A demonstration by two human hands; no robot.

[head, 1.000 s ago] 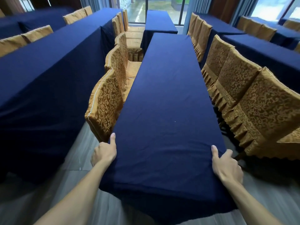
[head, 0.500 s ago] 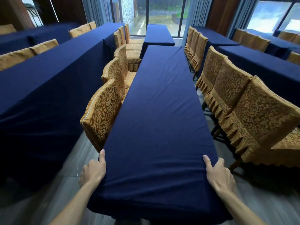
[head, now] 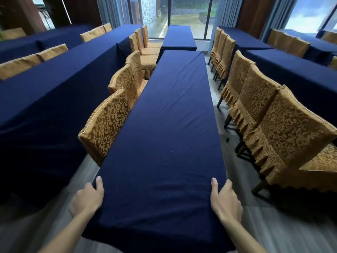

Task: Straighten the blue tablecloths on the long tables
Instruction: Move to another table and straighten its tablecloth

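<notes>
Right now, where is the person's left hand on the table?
In the head view, the left hand grips the near left corner of the blue tablecloth, thumb on top, just below the nearest gold chair, opposite the right hand.

A banquet or conference room, set out in rows. Long narrow tables under dark blue tablecloths (head: 164,134) run lengthwise from 6 o'clock toward 12 o'clock, with more such tables (head: 51,84) at 9 to 10 o'clock and others (head: 299,73) at 2 o'clock. Between the rows stand matching chairs in gold damask covers (head: 284,128) with pleated skirts — a line at 3 o'clock, another line (head: 107,123) at 10 o'clock, all pushed close to the tables. At 12 o'clock, tall glass doors (head: 182,13) with grey curtains (head: 224,15) look onto a wet courtyard — dark wood panelling (head: 255,13) stands beside them. The floor (head: 295,234) is grey plank.
</notes>
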